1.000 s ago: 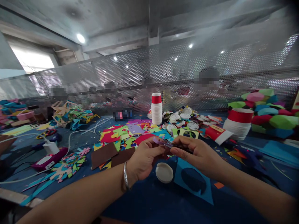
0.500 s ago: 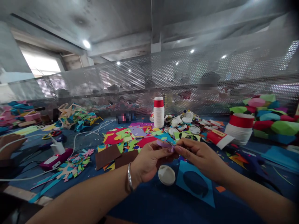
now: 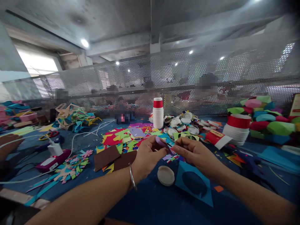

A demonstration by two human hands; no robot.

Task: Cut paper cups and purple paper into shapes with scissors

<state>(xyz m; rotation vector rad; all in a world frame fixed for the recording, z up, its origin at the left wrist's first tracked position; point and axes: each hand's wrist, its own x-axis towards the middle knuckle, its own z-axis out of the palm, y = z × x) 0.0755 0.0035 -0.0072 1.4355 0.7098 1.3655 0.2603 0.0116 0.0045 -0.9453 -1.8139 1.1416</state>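
My left hand [image 3: 151, 154], with a silver bangle at the wrist, is closed in a pinch on a small purple paper piece [image 3: 160, 142]. My right hand [image 3: 191, 153] is closed too, its fingertips meeting the paper's right edge. A thin dark sliver shows between the hands; what the right fingers grip is hidden. Below them a round off-white lid [image 3: 166, 175] lies on the blue table [image 3: 140, 204]. Beside it is a blue paper sheet [image 3: 208, 195] with a round hole cut out.
Paper scraps [image 3: 110, 137] and brown cards [image 3: 106, 157] lie ahead. A stack of paper cups [image 3: 158, 117] stands behind; lids [image 3: 180, 122] are heaped beside it. More cups [image 3: 236, 129] are at right. Cables run past a purple power strip [image 3: 53, 161]. Another person's hand [image 3: 10, 145] is at far left.
The purple piece has tilted in my left fingers and shows more of its face. My left hand has turned slightly upward. The whole view has shifted a little.
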